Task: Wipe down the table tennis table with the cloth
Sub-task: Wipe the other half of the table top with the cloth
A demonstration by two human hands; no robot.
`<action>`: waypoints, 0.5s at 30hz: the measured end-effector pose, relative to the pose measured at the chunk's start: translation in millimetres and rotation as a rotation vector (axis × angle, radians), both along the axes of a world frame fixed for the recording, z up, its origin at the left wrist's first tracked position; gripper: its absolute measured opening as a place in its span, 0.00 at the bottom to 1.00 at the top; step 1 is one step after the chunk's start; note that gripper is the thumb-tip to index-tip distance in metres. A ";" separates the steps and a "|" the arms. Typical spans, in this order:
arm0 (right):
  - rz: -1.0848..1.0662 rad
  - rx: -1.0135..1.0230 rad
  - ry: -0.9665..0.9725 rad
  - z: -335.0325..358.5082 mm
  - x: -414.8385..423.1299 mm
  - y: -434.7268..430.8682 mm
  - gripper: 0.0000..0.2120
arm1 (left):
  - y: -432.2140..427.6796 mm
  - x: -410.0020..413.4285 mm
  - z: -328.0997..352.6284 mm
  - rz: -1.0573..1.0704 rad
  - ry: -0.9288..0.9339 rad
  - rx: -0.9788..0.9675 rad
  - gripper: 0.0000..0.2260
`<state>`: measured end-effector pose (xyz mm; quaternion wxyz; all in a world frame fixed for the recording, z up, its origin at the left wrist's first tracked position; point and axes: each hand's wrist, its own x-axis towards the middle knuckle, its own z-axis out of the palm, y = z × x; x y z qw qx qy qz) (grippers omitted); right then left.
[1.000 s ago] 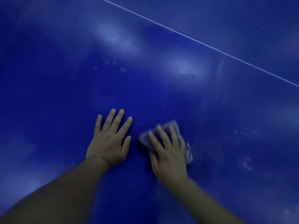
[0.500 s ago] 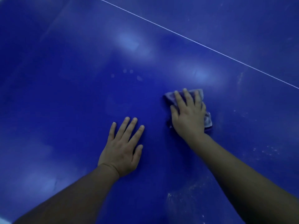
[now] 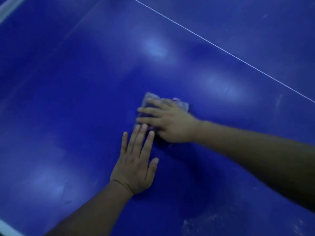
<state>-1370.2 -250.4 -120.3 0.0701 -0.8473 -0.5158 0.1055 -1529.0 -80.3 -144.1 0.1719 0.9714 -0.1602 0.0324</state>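
Note:
The blue table tennis table (image 3: 76,108) fills the view. My right hand (image 3: 167,120) lies flat on a small pale cloth (image 3: 182,103) near the middle, fingers straight and pointing left, pressing it to the surface; most of the cloth is hidden under the palm. My left hand (image 3: 136,160) rests flat on the table just below it, fingers straight and spread a little, its fingertips almost touching the right hand's fingers.
A thin white centre line (image 3: 221,48) runs diagonally from the top middle to the right edge. White edge stripes show at the top left corner (image 3: 6,9) and bottom left corner (image 3: 8,229). Dusty smears (image 3: 204,223) lie at the lower right.
My right hand has slid the cloth away from me and then leftward, turning so its fingers point left. My left hand has stayed flat on the table.

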 end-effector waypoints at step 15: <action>-0.348 -0.023 -0.025 4.5 -195.8 -87.6 0.26 | 4.1 -1.9 1.7 -0.177 -0.049 -0.033 0.29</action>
